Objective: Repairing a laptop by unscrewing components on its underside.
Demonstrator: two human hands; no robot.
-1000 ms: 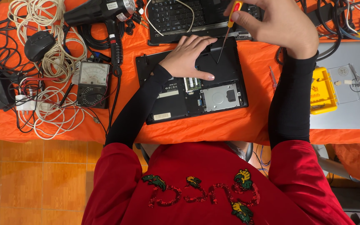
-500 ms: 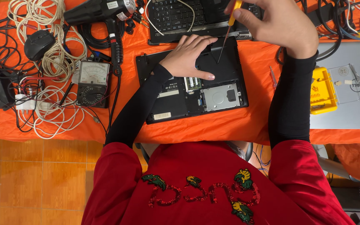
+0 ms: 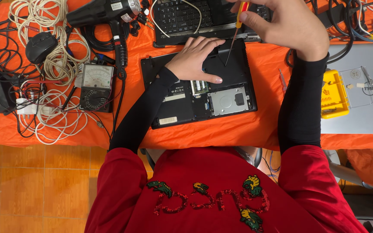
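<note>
- The left hand [image 3: 197, 58] lies flat, palm down, on the upturned black laptop [image 3: 199, 88]; its fingers are spread and grasp nothing, the thumb pointing toward the small memory slot
- The right hand [image 3: 288, 26] is clenched round a screwdriver [image 3: 235, 34] with a yellow and red handle, pinched between thumb and fingers
- The screwdriver's thin shaft slants down and to the left, and its tip meets the laptop's underside just beside the left hand's fingertips
- The laptop rests bottom up in the middle of the orange cloth [image 3: 264, 129]; part of its cover is off, so a silver drive [image 3: 229, 101] and a green memory strip [image 3: 199, 86] show
- A second laptop [image 3: 191, 19] with its keyboard facing up sits just behind the first, with a white cable draped across its keys
- To the left are a black heat gun [image 3: 104, 13], a meter with a dial [image 3: 95, 86], a black mouse [image 3: 39, 46] and a heap of white cords [image 3: 52, 69] tangled with black ones
- To the right a yellow case [image 3: 333, 92] lies on a grey laptop lid [image 3: 359, 123], well apart from both hands
- Both arms wear black sleeves under a red shirt [image 3: 221, 190]; a tiled floor [image 3: 35, 185] shows below the table edge
</note>
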